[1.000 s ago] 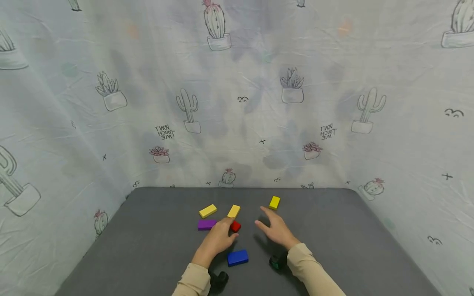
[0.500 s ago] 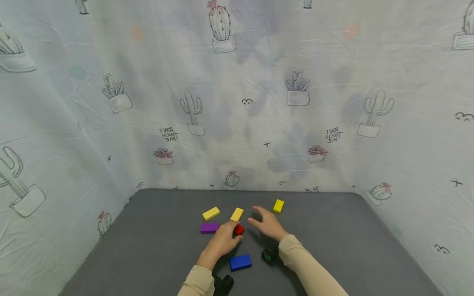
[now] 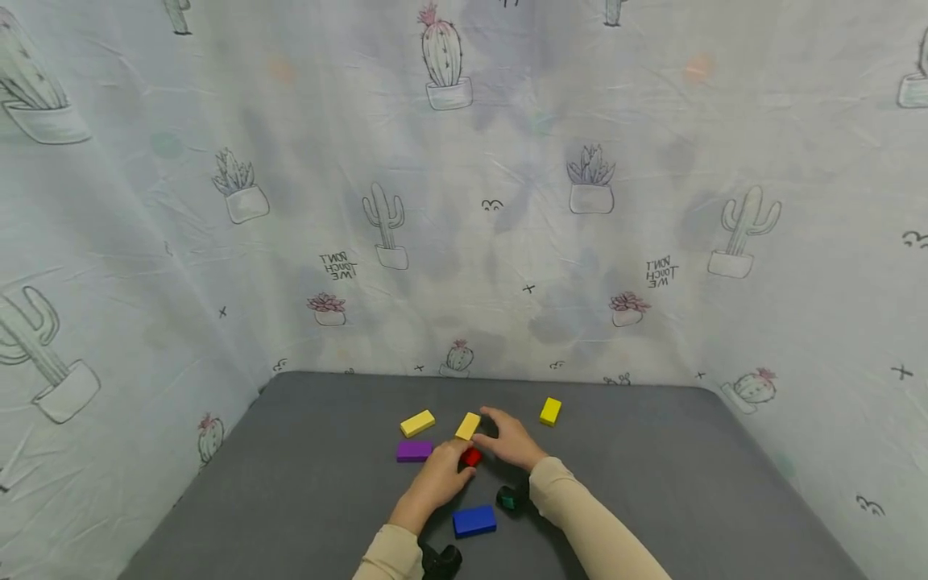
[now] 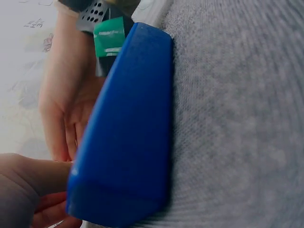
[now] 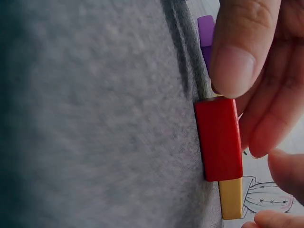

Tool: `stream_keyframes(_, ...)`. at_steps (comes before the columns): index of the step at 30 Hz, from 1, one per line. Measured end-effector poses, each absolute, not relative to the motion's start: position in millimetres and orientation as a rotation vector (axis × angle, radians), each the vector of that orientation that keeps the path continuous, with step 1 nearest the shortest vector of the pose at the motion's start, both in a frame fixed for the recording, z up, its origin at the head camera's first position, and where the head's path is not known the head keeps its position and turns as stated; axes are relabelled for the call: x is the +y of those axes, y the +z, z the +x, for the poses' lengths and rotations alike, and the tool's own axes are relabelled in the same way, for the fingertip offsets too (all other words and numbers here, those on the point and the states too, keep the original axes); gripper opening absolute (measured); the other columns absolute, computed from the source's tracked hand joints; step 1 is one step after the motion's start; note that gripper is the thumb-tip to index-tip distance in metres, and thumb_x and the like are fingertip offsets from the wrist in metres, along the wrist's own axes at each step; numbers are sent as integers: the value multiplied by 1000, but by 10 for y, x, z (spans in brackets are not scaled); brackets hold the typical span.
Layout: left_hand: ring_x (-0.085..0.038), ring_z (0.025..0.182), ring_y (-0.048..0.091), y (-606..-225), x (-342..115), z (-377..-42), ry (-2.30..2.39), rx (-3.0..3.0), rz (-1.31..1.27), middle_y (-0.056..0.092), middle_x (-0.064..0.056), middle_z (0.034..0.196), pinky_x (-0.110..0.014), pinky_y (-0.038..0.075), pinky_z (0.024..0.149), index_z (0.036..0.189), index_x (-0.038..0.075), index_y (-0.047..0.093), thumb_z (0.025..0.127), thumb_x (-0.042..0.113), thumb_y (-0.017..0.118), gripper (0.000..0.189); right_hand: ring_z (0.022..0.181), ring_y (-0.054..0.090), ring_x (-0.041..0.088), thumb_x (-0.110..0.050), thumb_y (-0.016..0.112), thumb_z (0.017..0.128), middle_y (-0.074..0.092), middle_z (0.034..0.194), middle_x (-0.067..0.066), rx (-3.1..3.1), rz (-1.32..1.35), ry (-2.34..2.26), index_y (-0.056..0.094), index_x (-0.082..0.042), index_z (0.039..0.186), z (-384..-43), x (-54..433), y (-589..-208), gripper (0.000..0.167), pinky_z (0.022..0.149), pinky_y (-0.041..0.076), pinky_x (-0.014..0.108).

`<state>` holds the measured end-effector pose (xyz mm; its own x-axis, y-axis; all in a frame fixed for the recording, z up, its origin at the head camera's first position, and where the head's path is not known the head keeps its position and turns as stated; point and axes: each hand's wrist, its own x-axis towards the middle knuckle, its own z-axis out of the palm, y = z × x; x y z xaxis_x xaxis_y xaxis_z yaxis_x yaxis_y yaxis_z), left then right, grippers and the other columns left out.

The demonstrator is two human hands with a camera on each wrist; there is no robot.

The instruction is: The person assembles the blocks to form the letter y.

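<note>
My left hand [image 3: 437, 475] is spread around the red block [image 3: 471, 457], fingers beyond it and thumb on its near side. In the right wrist view that thumb [image 5: 235, 71] is right at the end of the red block [image 5: 221, 140]. Just past the red one lies a pale yellow block [image 3: 468, 425]. My right hand [image 3: 511, 441] is beside this yellow block, thumb and forefinger apart, the tips close to its right side. Nearer my body, a blue block [image 3: 474, 521] lies on the table; it fills much of the left wrist view.
Left of the hands lie a purple block [image 3: 415, 451] and another pale yellow block [image 3: 417, 423]. A brighter yellow block [image 3: 550, 412] is farther right. Black wrist cameras [image 3: 509, 498] hang under both wrists. A cactus-print curtain [image 3: 493, 242] stands behind the grey table [image 3: 326, 499].
My right hand has moved left, from near the bright yellow block to beside the middle yellow one. The left hand stays around the red block. The head view has shifted slightly.
</note>
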<state>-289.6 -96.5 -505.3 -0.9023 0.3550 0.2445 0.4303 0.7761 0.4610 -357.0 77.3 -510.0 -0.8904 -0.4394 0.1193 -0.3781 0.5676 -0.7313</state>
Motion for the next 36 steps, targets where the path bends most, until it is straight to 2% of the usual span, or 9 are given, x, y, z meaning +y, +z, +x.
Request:
stream_keyframes(22,-28,98,58,-5120,-938,-2949,-880,-2780,-527,61,-15,107,-43,49,84,113,-3,60,84,15,72,36,132,41,38,-35,64,89,45,143,19,2711,-674,-1144,44,-3,140,-3714,648,-5113,64,107,33,55)
stream_keyframes(29,-26,89,57,-5106,-908,-2950,-859,-2759,-478,61,-12,96,-41,49,78,103,-1,60,82,16,74,31,132,41,38,-32,65,88,45,142,19,2726,-681,-1131,44,-1,139,-3738,633,-5117,63,108,32,54)
stream_keyframes(36,-25,86,57,-5111,-882,-2952,-858,-2756,-426,60,-12,93,-39,50,74,100,-1,60,79,19,77,34,131,41,39,-34,67,88,45,141,21,2726,-708,-1099,44,1,139,-3724,636,-5094,66,108,33,54)
